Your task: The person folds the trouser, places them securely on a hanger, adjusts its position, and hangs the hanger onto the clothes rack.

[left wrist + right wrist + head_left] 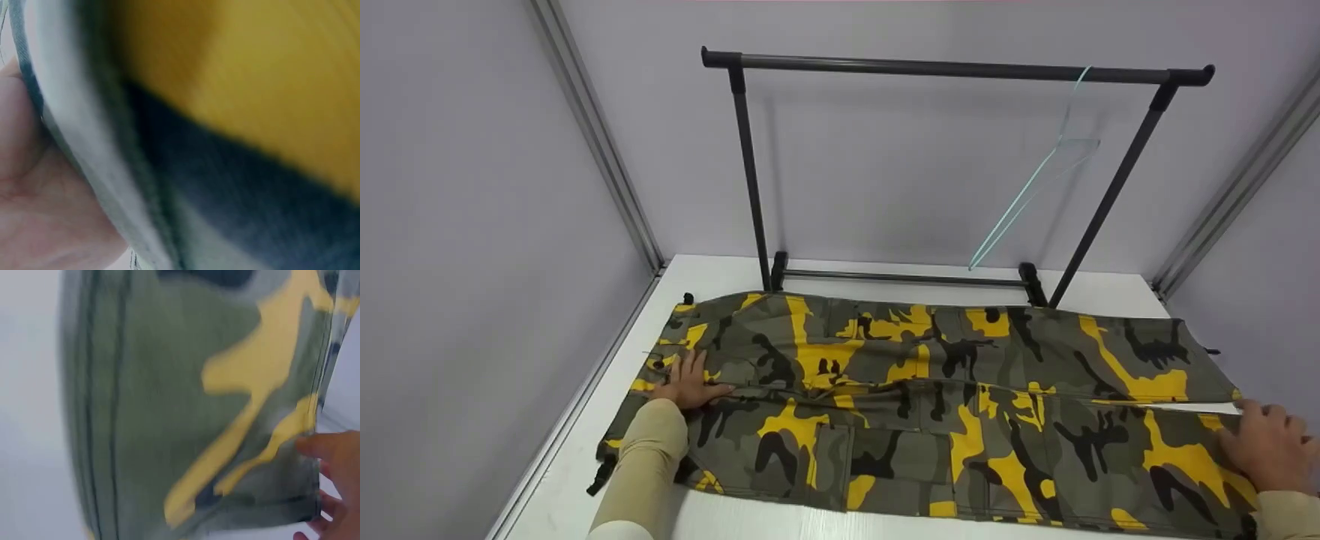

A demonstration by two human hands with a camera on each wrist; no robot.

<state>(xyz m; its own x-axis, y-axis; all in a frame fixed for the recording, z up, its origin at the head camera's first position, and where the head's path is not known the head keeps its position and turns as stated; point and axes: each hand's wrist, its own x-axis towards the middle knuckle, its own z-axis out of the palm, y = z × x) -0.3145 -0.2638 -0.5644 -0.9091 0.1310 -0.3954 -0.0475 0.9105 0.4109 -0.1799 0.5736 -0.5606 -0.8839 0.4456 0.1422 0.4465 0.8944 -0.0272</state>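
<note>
Camouflage trousers (900, 420) in grey-green, black and yellow lie sideways on the white table, waist end at the left, leg ends at the right. My left hand (686, 382) rests on the waist end, fingers spread. In the left wrist view a blurred fold of cloth (253, 112) fills most of the picture and hides the fingers of that hand (50, 191). At the nearer leg's end, my right hand (1271, 446) holds the hem. Its thumb lies on the cloth (225, 416) in the right wrist view, with the other fingers behind the edge.
A dark metal clothes rack (945, 67) stands behind the trousers. From its rail hangs a thin light-green hanger (1020, 195), right of the middle. A black strap (601, 476) sticks out at the waist's near corner. Pale walls with metal corner posts (600, 135) enclose the white table (772, 521).
</note>
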